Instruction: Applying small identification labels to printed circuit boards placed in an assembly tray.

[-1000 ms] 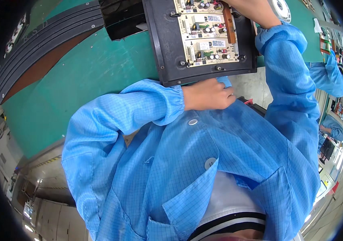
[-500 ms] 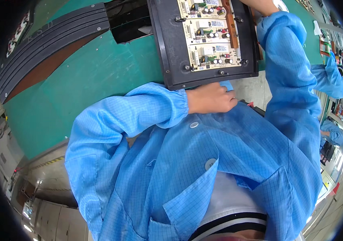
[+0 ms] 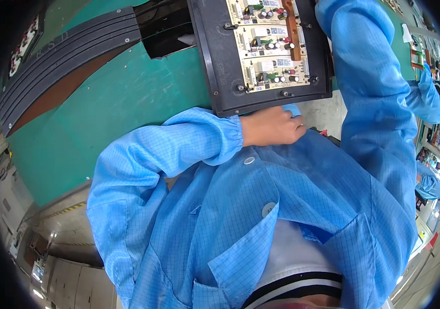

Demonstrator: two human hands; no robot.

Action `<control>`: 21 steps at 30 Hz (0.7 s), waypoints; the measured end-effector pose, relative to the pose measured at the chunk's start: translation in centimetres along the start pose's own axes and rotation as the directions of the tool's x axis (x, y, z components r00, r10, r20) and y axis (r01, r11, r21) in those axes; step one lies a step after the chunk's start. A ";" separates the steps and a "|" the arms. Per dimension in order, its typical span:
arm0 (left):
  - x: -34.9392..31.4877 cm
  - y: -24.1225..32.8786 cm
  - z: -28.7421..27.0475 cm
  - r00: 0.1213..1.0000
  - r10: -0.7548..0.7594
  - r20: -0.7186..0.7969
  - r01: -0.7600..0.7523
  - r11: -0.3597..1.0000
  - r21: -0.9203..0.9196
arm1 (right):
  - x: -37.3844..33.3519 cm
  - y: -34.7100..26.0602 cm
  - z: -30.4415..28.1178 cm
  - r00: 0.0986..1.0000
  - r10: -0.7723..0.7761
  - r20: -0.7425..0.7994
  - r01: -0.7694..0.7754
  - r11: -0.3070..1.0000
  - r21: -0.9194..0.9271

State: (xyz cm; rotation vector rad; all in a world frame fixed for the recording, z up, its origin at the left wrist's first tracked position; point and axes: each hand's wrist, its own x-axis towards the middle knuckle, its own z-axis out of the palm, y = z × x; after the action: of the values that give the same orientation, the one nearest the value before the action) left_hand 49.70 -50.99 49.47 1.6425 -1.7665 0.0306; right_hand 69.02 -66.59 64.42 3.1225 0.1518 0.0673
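The left hand [image 3: 271, 126] was curled at the near edge of the black tray [image 3: 214, 67] holding a circuit board [image 3: 269, 44], the right hand was hidden, so the tray could tip and slide off.

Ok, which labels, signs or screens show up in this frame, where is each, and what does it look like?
Small white rectangular stickers on parts of the circuit board, top centre.
White paper tag, upper right on the green bench.
Bright screen-like panels at the far right edge, too small to make out.
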 end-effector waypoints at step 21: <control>0.0 -0.1 -0.3 0.998 0.007 0.056 -0.006 1.000 -0.025 | -1.9 3.7 0.9 0.996 0.088 -0.033 -0.079 0.972 0.220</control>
State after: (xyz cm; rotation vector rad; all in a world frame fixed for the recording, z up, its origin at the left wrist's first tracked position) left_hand 49.95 -50.90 49.68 1.6347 -1.8074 -0.0346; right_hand 67.54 -70.51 63.46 3.3482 0.0294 0.1264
